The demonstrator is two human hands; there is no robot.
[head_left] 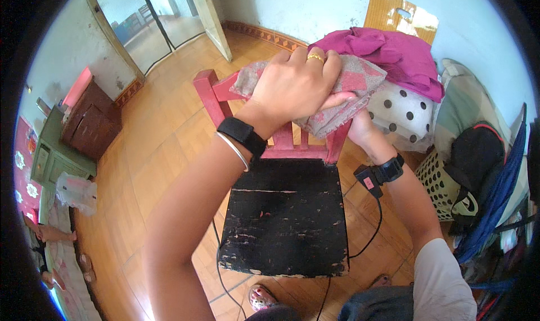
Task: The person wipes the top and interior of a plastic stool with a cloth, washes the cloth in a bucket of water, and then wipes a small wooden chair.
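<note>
My left hand (295, 84) lies over a grey and pink checked cloth (360, 76) draped on the top of a chair's back. Its fingers curl over the far side, pressing the cloth against the rail, and the thumb lies along the near side. A gold-coloured ring is on one finger. The wooden chair has a red back frame (208, 87) and a worn black seat (284, 220). My right hand (361, 131) is at the right post of the back, just under the cloth's edge. Its fingers are hidden behind the cloth and the post.
Beyond the chair, a magenta cloth (388, 56) lies on a white bundle with black dots (405, 113). A wooden board (402, 14) leans on the wall. At right stands a basket (436, 186) with clothes. Cables (374, 236) hang beside the seat. Cabinets (93, 118) line the left.
</note>
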